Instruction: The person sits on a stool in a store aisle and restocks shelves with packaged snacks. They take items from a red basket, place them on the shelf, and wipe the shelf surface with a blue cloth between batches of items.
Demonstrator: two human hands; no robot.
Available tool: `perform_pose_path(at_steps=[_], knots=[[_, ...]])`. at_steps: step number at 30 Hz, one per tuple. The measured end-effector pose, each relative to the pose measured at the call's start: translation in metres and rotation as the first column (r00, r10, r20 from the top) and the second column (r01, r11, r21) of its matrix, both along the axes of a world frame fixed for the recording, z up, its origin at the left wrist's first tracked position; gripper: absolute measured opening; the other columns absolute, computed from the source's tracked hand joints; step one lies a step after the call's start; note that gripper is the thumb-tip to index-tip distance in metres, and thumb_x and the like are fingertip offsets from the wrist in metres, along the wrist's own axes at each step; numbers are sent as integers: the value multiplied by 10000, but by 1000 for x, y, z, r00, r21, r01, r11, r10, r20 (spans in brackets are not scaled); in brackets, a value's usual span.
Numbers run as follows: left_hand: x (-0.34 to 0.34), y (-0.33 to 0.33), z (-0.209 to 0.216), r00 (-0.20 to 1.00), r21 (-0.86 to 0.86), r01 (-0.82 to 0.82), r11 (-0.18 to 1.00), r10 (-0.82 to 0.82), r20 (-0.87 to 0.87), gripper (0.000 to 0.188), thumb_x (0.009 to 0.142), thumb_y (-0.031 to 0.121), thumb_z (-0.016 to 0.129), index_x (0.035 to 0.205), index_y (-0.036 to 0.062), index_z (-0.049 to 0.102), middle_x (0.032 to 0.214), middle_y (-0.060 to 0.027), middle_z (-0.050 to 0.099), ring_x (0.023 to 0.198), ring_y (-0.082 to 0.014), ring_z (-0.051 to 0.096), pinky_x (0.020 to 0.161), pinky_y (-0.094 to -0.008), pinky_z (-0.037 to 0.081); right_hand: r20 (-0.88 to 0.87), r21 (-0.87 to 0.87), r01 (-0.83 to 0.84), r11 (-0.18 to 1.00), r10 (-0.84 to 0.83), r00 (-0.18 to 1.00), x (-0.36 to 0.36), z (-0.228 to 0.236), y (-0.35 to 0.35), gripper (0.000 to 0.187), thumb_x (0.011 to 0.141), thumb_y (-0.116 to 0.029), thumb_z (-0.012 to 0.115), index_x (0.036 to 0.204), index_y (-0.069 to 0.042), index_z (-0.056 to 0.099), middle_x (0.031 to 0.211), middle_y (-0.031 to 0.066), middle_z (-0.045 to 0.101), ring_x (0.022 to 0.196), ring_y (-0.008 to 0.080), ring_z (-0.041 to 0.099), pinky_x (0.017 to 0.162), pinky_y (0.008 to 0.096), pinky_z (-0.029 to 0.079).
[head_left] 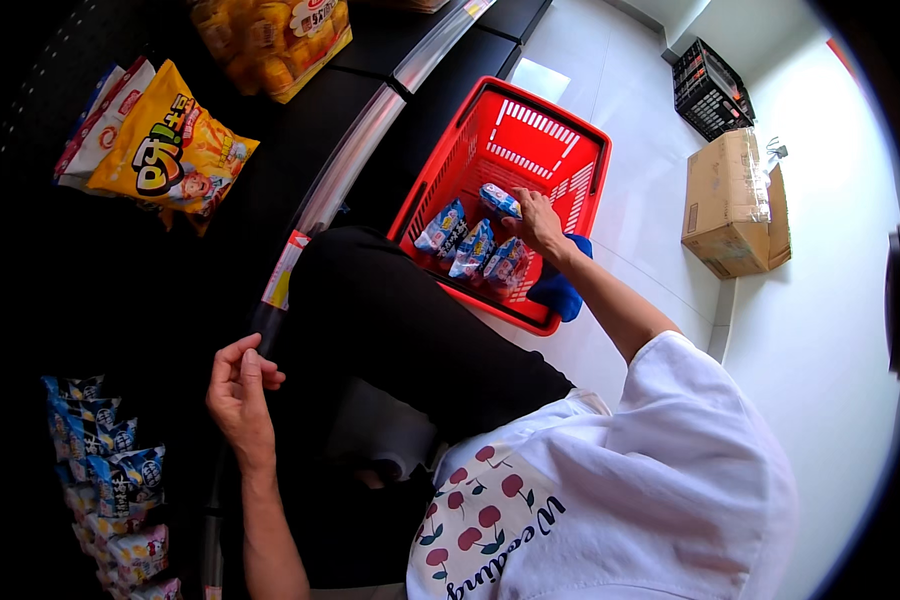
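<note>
One blue packet (497,200) juts left from right grip (538,222), over red basket (560,112).

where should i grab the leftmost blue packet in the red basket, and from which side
The leftmost packet is probably best pinched at its far end, from above through the open top of the basket. That end has free space beyond it, while the basket's left wall and the neighbouring packet look close along its sides.

There are one carton (712,205), one crate (708,98) and one basket (500,311) with four visible packets (473,250).
</note>
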State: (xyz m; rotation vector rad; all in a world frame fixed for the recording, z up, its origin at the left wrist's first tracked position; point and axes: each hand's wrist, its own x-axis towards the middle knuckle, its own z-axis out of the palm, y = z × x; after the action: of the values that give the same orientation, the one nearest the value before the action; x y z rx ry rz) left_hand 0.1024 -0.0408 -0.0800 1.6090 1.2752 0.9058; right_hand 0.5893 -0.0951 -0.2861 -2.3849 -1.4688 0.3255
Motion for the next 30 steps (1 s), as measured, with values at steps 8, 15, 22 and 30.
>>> perform_pose_path(at_steps=[8, 15, 22, 30], knots=[[4, 1, 5, 1000, -27, -6, 1000, 6, -16, 188, 1020, 173, 550, 1120, 58, 661, 797, -24, 666, 705, -90, 649, 659, -234, 559, -28, -176, 84, 981, -90, 996, 31, -71, 28, 746, 757, -282, 805, 1360, -62, 424, 1167, 272, 619, 1069, 454, 620, 873, 533, 525], [5, 4, 1, 1000, 4, 8, 1000, -8, 6, 218, 1022, 224, 559, 1123, 62, 665, 780, -25, 665, 666, -86, 639, 637, -235, 560, -97, -116, 239, 964, -251, 963, 62, -80, 32, 492, 845, -301, 681, 1153, 47, 518, 1036, 314, 665, 993, 448, 663, 847, 514, 517], [5, 3, 4, 999, 30, 28, 999, -29, 32, 229, 1024, 227, 557, 1126, 49, 659, 786, -33, 667, 671, -90, 640, 635, -233, 559, -627, -5, 352, 936, -277, 728, 79, 15, 30, 481, 853, -342, 704, 1142, 32, 612, 958, 147, 700, 858, 230, 707, 617, 351, 609], [9, -4, 25, 996, 23, 13, 1000, -15, 87, 255, 1019, 235, 566, 1185, 54, 631, 831, -43, 662, 682, -89, 639, 636, -227, 557, -875, 320, 294, 900, 163, 455, 18, 154, 2, 445, 913, -306, 693, 1252, -32, 604, 1153, 99, 670, 1039, 184, 653, 742, 307, 605]])
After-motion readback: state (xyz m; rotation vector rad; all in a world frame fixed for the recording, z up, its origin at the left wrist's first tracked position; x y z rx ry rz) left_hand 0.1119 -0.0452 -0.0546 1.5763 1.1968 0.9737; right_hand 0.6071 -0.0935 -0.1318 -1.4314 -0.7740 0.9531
